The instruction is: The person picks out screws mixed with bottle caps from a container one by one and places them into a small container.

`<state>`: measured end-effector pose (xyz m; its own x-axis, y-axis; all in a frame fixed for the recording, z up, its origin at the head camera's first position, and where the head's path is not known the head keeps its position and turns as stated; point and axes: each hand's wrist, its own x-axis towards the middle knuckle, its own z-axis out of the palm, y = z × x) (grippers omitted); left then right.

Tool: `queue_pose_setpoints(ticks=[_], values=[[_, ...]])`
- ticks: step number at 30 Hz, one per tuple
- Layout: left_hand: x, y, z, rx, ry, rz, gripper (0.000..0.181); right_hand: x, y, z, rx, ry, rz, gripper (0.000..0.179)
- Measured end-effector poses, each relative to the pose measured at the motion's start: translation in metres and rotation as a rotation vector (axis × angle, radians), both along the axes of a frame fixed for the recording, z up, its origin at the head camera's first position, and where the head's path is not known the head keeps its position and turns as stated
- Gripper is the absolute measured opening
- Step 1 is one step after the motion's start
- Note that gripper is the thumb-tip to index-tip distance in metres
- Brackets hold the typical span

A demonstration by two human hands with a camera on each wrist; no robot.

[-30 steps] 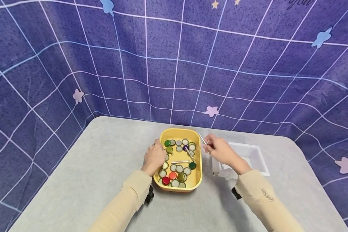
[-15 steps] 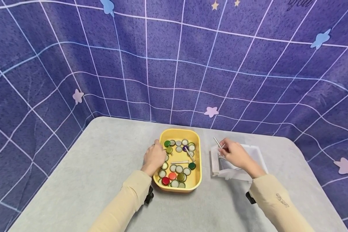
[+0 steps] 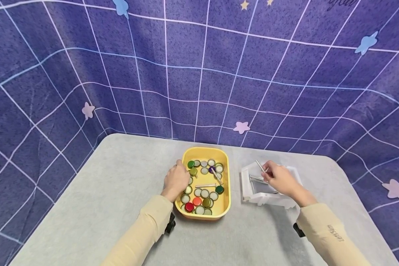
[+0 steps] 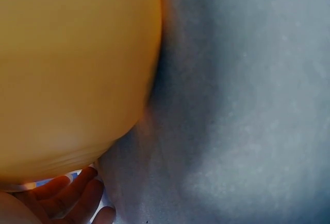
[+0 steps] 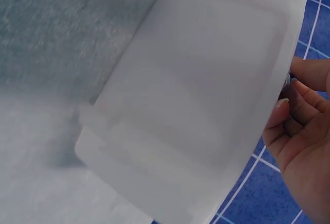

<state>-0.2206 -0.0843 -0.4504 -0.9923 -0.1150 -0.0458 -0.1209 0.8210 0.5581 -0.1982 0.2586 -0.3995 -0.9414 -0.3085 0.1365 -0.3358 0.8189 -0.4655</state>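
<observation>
Grey tabletop (image 3: 123, 184), rod (image 3: 261, 166) (silvery) aslant in right grip (image 3: 280, 180)

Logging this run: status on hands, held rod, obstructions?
Left hand holds yellow tub. Right hand pinches metal rod over white box. No obstruction visible.

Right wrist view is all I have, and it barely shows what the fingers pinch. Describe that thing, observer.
Observer: From the head view, the right hand pinches a slim silvery rod, one end of it sticking out past the fingertips.

Operator: Understood. Now report on the left side.

Observer: The left hand is at the left edge of a yellow tub, which your view leaves out entirely.

Operator: Tell me what it contains.

Observer: Loose bottle caps in several colors, with more rods lying among them.
</observation>
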Motion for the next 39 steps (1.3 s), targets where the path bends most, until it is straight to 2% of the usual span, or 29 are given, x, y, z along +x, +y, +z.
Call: queue_pose_setpoints(ticks=[6, 12, 20, 29, 34, 39], values=[[-0.001, -0.001, 0.000, 0.004, -0.009, 0.006, 0.029, 0.000, 0.007, 0.001, 0.046, 0.035, 0.021, 0.007], [-0.002, -0.002, 0.001, 0.008, -0.003, 0.004, 0.028, -0.002, 0.010, 0.006, 0.097, 0.063, 0.004, 0.005], [-0.003, -0.002, 0.003, 0.006, -0.013, 0.000, 0.029, -0.009, -0.003, 0.016, 0.096, 0.079, 0.051, 0.004], [-0.002, 0.001, 0.006, 0.000, -0.012, -0.014, 0.029, -0.016, -0.052, 0.031, 0.117, 0.153, 0.160, 0.005], [-0.002, -0.001, 0.005, 0.004, -0.018, -0.007, 0.029, -0.016, -0.089, 0.024, 0.145, 0.173, 0.258, 0.010], [-0.001, -0.001, 0.002, 0.007, -0.026, -0.001, 0.029, -0.011, -0.118, 0.010, 0.186, 0.182, 0.319, 0.013]])
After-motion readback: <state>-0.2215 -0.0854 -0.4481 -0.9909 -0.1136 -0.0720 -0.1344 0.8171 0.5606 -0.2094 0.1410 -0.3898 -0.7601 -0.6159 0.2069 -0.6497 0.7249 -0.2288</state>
